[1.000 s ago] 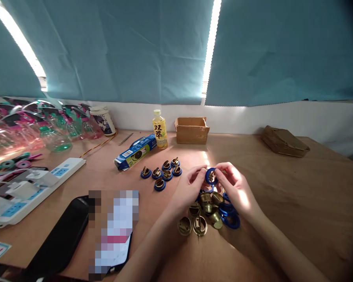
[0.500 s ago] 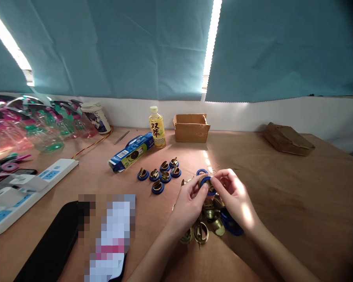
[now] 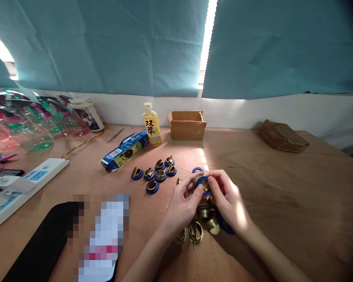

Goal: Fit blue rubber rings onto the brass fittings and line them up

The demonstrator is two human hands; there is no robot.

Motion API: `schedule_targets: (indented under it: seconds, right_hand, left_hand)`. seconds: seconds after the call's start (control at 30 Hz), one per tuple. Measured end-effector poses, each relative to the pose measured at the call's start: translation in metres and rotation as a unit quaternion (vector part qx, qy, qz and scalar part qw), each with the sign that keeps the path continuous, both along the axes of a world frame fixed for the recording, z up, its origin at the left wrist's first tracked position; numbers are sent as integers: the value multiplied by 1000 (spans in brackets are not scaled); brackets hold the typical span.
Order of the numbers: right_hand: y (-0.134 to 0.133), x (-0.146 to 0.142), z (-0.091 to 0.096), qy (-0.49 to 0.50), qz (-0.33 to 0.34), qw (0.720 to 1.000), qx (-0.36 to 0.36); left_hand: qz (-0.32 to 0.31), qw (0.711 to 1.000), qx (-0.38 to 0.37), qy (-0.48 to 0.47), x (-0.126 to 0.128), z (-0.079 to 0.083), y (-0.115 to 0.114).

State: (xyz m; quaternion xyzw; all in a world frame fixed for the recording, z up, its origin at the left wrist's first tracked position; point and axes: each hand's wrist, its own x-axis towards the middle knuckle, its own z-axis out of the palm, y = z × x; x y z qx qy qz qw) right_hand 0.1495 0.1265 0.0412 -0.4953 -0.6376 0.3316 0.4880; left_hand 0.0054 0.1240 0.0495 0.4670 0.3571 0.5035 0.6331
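My left hand (image 3: pixel 182 203) and my right hand (image 3: pixel 228 199) meet over the wooden table (image 3: pixel 282 188), both pinching one brass cap with a blue ring (image 3: pixel 202 182) around it. Under the hands lies a pile of loose brass caps (image 3: pixel 197 229) and blue rings (image 3: pixel 223 227). One single blue ring (image 3: pixel 197 170) lies just beyond my fingers. To the left stands a cluster of several brass caps fitted with blue rings (image 3: pixel 154 174).
A yellow drink bottle (image 3: pixel 151 124), an open cardboard box (image 3: pixel 187 124) and a blue carton (image 3: pixel 125 150) sit at the back. A white power strip (image 3: pixel 26 182), spray bottles (image 3: pixel 32 125) and a paper cup (image 3: pixel 86 113) are on the left. A black phone (image 3: pixel 44 243) lies near me; a brown packet (image 3: pixel 282 136) far right.
My hands have come down closer to the pile with the cap and ring held between them. The view has shifted slightly right and down.
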Motion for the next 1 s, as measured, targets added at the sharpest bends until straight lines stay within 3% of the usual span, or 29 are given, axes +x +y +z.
schedule_targets:
  seconds: [0.17, 0.37, 0.57, 1.0]
  right_hand:
    - [-1, 0, 1, -40, -7, 998, 43]
    - [-3, 1, -3, -65, 3, 997, 46]
    - [-6, 2, -6, -90, -8, 991, 97]
    - [-10, -2, -9, -83, -39, 989, 116]
  left_hand:
    - [9, 1000, -3, 7, -1, 3, -2]
    - [23, 1000, 2, 1, 1, 3, -6]
    - [11, 1000, 6, 7, 2, 2, -6]
    - [-23, 999, -16, -38, 0, 6, -8]
